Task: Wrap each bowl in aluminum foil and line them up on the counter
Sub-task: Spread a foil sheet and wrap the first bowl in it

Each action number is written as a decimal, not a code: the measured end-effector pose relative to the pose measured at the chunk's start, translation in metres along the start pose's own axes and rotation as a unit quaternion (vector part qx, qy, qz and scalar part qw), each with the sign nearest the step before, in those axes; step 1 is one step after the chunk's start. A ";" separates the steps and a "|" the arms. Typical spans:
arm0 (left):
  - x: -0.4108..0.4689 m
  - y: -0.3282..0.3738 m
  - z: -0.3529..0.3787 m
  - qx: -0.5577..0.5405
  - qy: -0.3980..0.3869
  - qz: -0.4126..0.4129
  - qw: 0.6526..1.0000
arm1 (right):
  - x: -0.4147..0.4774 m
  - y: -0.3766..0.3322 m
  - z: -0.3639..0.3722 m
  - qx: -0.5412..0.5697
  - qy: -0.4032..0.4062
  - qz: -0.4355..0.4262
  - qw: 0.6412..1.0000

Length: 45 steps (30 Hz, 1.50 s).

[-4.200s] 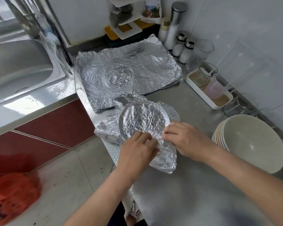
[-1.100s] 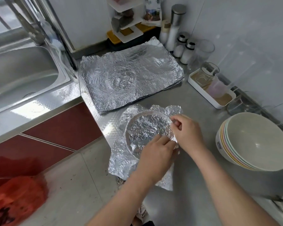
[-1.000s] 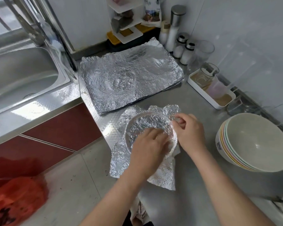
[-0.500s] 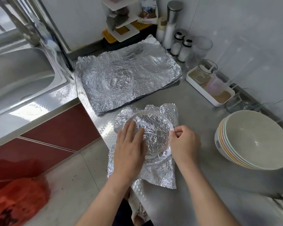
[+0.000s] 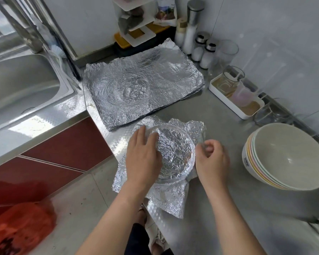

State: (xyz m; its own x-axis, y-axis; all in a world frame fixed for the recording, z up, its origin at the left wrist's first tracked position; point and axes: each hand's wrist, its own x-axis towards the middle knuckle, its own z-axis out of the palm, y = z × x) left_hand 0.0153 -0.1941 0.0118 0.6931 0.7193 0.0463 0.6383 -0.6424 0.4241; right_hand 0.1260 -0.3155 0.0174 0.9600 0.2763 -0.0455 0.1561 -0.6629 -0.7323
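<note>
Shiny, crinkled silver foil sheet (image 5: 169, 201) and matching silver foil stack (image 5: 144, 85). Matte grey steel desk (image 5: 219, 115) with a dimple-embossed front edge. Cream stacked bowls (image 5: 287, 157) with pink, yellow and green rims. Dark red cabinet fronts (image 5: 66, 144). Orange-red bag (image 5: 17, 227).

We see a home kitchen: a steel sink (image 5: 20, 89) beside a steel counter (image 5: 219, 181), condiment shakers (image 5: 203, 50), and stacked bowls (image 5: 284, 157) against tiled walls.

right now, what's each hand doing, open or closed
left hand: open, fingers flat, pressing foil against the bowl
right hand: closed, pinching the foil edge by the bowl's rim
</note>
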 end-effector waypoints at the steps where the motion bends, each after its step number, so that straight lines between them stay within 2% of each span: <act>1: 0.000 0.004 0.000 0.012 0.009 0.026 1.000 | 0.005 -0.001 0.001 0.016 -0.008 0.005 1.000; 6: -0.020 0.041 0.015 -0.003 0.013 0.128 0.992 | 0.023 -0.004 0.010 0.073 -0.093 0.050 0.992; 8: -0.024 0.051 0.025 0.009 0.012 0.137 0.990 | 0.025 -0.003 0.011 0.063 -0.097 0.045 0.992; 13: -0.025 0.057 0.042 0.021 0.012 0.152 0.988 | 0.025 0.001 0.015 0.134 -0.133 0.070 0.979; 21: -0.030 0.044 0.041 -0.001 0.011 0.191 0.982 | 0.030 -0.006 0.020 0.305 -0.171 0.142 0.926; 25: -0.031 0.037 0.038 -0.004 -0.021 0.207 0.978 | 0.028 -0.003 0.038 0.302 -0.165 0.142 0.928; 28: -0.026 0.032 0.026 -0.043 -0.018 0.178 0.983 | 0.024 -0.001 0.044 0.351 -0.133 0.177 0.910; 33: 0.006 0.008 0.001 -0.015 0.068 0.039 0.997 | 0.027 0.005 0.046 0.384 -0.110 0.229 0.888; 37: 0.024 -0.006 0.000 -0.016 0.011 -0.014 1.000 | 0.034 0.002 0.049 0.373 -0.106 0.243 0.889; 41: 0.021 -0.010 0.010 -0.008 0.003 0.019 1.000 | 0.043 0.000 0.048 0.379 -0.119 0.267 0.878; 45: 0.020 -0.014 0.017 0.026 -0.008 0.039 0.999 | 0.046 -0.005 0.045 0.322 -0.129 0.231 0.909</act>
State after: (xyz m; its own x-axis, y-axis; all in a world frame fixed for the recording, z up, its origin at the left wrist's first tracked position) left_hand 0.0261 -0.1754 -0.0085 0.7470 0.6619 0.0623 0.5979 -0.7097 0.3726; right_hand 0.1588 -0.2684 -0.0113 0.7890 0.2817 -0.5460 -0.4979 -0.2273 -0.8369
